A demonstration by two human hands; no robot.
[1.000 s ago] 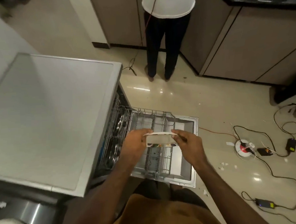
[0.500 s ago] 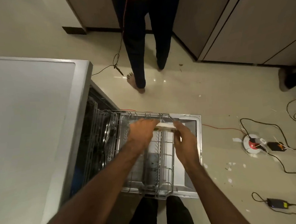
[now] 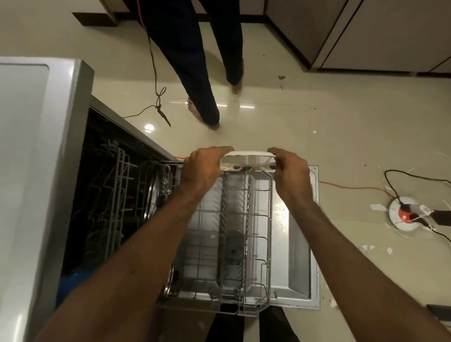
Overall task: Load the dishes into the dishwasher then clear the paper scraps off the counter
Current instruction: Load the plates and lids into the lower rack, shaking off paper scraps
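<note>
White with a patterned underside, the dish (image 3: 247,160) is held on edge over the far end of the lower rack (image 3: 250,248); whether it touches the wires cannot be told. The left hand (image 3: 203,169) curls round its left rim and the right hand (image 3: 290,174) grips its right rim. Under the rack lies the open dishwasher door (image 3: 301,258). Beyond the rack stand a person's legs (image 3: 202,66); right of it, a round socket (image 3: 404,216) with cables.

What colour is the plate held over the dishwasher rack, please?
The plate is white with small coloured spots; head view.
</note>
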